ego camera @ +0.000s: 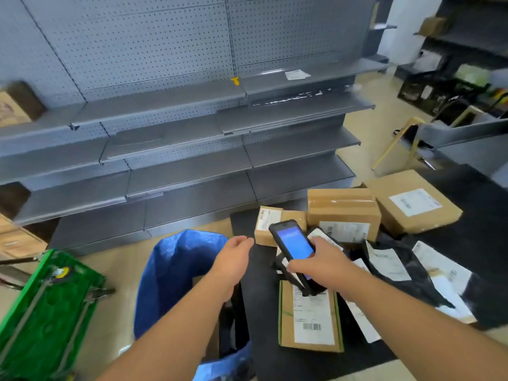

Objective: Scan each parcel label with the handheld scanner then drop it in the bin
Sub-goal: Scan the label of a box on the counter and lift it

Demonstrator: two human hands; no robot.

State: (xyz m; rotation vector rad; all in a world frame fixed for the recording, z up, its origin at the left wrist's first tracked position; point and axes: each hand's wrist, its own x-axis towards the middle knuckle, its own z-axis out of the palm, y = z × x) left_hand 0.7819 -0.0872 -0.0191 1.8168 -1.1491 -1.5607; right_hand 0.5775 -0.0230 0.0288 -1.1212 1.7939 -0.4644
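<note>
Parcels crowd the black tabletop, a flat labelled box near its front edge; the blue-lined bin stands off its left edge; the right hand grips the lit scanner above the box; the left hand hangs loose and empty over the bin

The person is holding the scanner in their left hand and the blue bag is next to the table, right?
Not quite. The head view shows the scanner held in the right hand, not the left. The left hand holds nothing and hangs over the blue bag. The rest is right: the blue bag does stand next to the table.
</note>
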